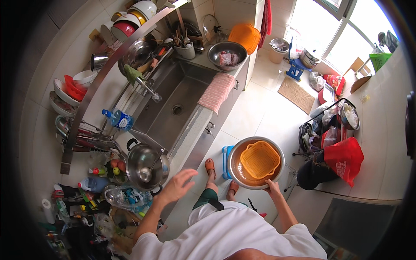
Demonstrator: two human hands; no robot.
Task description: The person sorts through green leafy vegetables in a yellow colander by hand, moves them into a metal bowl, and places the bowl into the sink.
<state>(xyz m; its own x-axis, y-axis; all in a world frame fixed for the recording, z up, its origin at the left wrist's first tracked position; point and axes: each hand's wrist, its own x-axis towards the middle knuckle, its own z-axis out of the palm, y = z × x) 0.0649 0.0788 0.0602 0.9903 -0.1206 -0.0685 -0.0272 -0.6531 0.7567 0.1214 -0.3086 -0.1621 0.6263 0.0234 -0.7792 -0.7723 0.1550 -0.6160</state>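
My right hand (272,188) grips the near rim of a wide stainless steel basin (232,162). Inside the basin rests an orange plastic colander basket (260,159); I see nothing in it. A blue plastic stool (227,165) shows partly behind the basin; whether the two touch I cannot tell. My left hand (178,185) is raised with its fingers apart and holds nothing. It is nearest to a two-handled steel pot (133,165) on the counter, in which a ladle (145,174) lies.
A steel sink (162,120) with a faucet (148,88) is at the left. Past it stand a steel bowl (214,58) of frozen-looking meat (228,59) and a pink cloth (217,92) over the counter edge. A blue soap bottle (121,120) stands beside the sink. Right, a loaded rack (325,123).
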